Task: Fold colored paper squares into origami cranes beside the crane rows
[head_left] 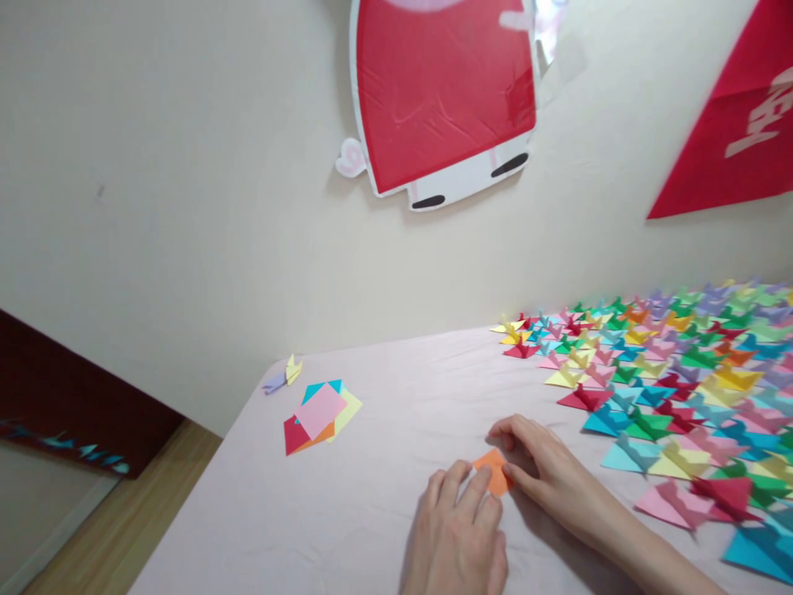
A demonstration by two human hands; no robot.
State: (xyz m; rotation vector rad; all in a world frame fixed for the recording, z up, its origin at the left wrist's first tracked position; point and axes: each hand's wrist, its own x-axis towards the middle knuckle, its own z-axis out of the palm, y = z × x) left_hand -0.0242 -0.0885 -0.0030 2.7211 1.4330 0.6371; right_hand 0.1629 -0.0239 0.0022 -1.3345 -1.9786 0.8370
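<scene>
Left hand [458, 525] comes in from the bottom edge, palm down, back of hand up, fingers slightly apart and laid on a small orange paper [498, 482]; not clamped on anything visible. Right hand [538, 461] reaches in from lower right, forearm slanted, index finger arched, thumb and index apart, thumb touching the paper's right edge; its other fingers are mostly hidden. Orange paper lies on the bench [384, 512] between both hands, matte, angular, partly covered. Bench has a pale pink cloth cover, lightly wrinkled. Right side: dense slanted rows of folded paper birds [650, 426], multicolored, pointed wings, crisp creases. Left: loose overlapping flat sheets [320, 411], pink on top, blue, yellow, red, orange below; near the corner, one yellow and one purple folded piece [283, 377]. Wall [186, 207] plain, off-white. On it, a glossy, creased red cutout [446, 91], white border, two black ovals at the lower edge; upper right, red banner [724, 116] with pale writing, cropped and blurred, unreadable.
</scene>
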